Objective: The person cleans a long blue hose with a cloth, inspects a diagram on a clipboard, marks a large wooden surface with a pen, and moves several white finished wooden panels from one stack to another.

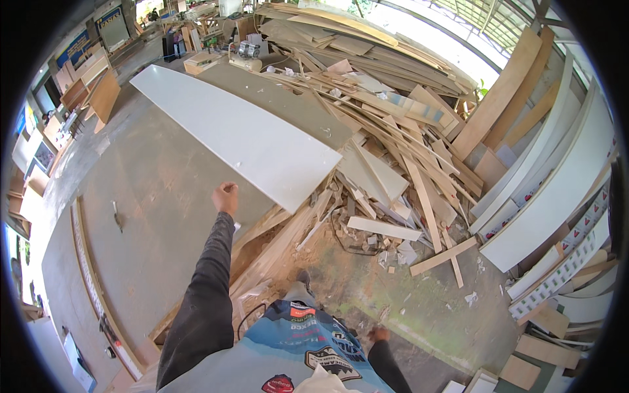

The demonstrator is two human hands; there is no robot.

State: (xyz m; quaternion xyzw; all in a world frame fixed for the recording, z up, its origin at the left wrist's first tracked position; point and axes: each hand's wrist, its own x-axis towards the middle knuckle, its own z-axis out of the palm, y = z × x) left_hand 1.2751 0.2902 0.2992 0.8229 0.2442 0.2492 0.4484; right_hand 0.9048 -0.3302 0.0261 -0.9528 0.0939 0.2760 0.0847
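My left hand (226,198) is raised over the brown worktable (157,170), its fingers curled together; whether anything small is in them is hidden. Just beyond it lies a long white panel (242,131), flat along the table's far right side, with a few small scraps on top. The hand appears apart from the panel's near edge. My right hand (378,334) hangs low beside my body, above the floor; its fingers are too small and blurred to read. A small slim tool (117,217) rests on the left part of the table.
Heaped wood strips and offcuts (400,150) fill the space right of the table. Curved white panels (557,190) and tall boards (501,92) lean at the far right. Scraps litter the dusty floor (419,321). A long wooden strip (98,288) lies at the left.
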